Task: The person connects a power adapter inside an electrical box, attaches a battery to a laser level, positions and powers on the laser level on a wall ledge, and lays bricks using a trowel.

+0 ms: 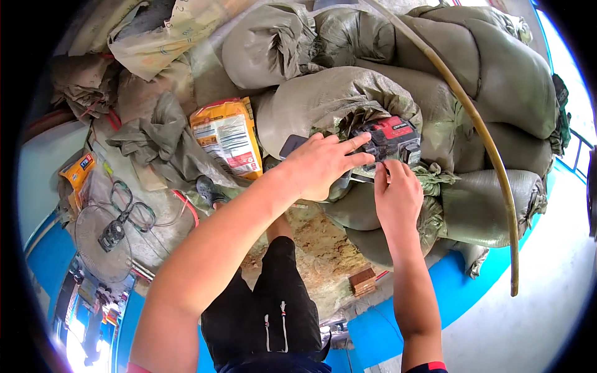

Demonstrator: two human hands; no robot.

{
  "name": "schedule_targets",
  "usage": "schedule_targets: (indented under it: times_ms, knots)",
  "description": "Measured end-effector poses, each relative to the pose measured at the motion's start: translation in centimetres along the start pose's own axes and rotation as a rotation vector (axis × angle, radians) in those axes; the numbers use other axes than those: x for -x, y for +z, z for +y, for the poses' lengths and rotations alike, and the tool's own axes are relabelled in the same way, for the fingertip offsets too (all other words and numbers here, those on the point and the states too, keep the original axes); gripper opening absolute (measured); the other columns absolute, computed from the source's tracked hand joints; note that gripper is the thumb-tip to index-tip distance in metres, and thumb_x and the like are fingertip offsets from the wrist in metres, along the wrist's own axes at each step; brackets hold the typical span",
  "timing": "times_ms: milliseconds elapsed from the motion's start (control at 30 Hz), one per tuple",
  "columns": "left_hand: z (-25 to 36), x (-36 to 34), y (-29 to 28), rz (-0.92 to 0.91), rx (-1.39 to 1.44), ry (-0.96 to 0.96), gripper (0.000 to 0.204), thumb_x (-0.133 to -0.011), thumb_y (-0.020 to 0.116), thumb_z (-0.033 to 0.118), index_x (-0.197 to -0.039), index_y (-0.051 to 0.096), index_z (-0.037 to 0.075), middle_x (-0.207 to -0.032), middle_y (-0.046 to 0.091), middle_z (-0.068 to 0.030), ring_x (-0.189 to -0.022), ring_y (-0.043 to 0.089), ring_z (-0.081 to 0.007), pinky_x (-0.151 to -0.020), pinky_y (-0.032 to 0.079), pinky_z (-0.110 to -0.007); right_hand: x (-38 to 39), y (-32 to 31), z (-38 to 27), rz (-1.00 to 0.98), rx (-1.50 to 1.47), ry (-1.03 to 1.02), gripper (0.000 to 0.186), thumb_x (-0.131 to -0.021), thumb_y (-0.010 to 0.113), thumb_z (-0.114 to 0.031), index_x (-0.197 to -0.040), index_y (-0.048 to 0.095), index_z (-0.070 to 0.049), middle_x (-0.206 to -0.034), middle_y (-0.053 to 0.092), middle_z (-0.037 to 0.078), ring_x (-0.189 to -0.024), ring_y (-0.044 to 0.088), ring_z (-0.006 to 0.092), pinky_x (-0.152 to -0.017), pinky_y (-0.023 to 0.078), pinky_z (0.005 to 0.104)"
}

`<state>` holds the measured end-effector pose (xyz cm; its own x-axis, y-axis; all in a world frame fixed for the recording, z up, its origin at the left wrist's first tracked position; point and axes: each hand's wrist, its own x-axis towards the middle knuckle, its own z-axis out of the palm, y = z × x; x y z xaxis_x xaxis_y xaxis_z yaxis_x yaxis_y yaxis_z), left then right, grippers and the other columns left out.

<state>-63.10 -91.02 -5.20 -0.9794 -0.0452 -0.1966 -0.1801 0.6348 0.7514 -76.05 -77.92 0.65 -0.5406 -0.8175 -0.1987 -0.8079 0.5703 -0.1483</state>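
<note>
A black-and-red cordless power tool (396, 130) lies on the stacked sacks in front of me, and its exact kind is hard to tell. My left hand (323, 163) is closed around its near side, with two fingers stretched across the dark body. My right hand (399, 189) presses up against the tool's near edge, thumb and fingers pinched together. What that pinch holds is hidden. A thin light-coloured rod shows between the two hands. Left of my left hand, a dark flat piece (292, 147) sticks out, partly covered by my wrist.
Full grey-green woven sacks (497, 205) are piled ahead and right, with a long curved bamboo-like pole (476, 118) across them. A yellow printed bag (227, 137) stands left of the pile. Farther left are a fan (102, 242) and cables. A reddish brick (362, 283) lies on the dirty floor.
</note>
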Motion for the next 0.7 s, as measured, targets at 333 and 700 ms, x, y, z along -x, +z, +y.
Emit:
schedule_targets:
  times_ms: [333, 700]
  knots:
    - [-0.2, 0.1, -0.54, -0.023, 0.092, 0.005, 0.092, -0.05, 0.074, -0.001, -0.135, 0.044, 0.021, -0.153, 0.024, -0.003, -0.105, 0.053, -0.026, -0.092, 0.042, -0.039, -0.56, 0.44, 0.35, 0.029, -0.02, -0.051, 0.016, -0.083, 0.062, -0.013, -0.073, 0.054, -0.005, -0.067, 0.058, 0.013, -0.063, 0.058, 0.0336, -0.06, 0.046, 0.0438]
    - [0.14, 0.57, 0.2, 0.046, -0.101, -0.021, 0.093, -0.054, 0.08, 0.006, -0.137, 0.044, 0.026, -0.153, 0.024, -0.0019, -0.102, 0.054, -0.0233, -0.088, 0.043, -0.038, -0.68, 0.01, -0.17, -0.041, -0.06, 0.022, 0.018, -0.086, 0.06, -0.015, -0.074, 0.053, -0.004, -0.069, 0.059, 0.014, -0.066, 0.059, 0.0352, -0.061, 0.047, 0.0447]
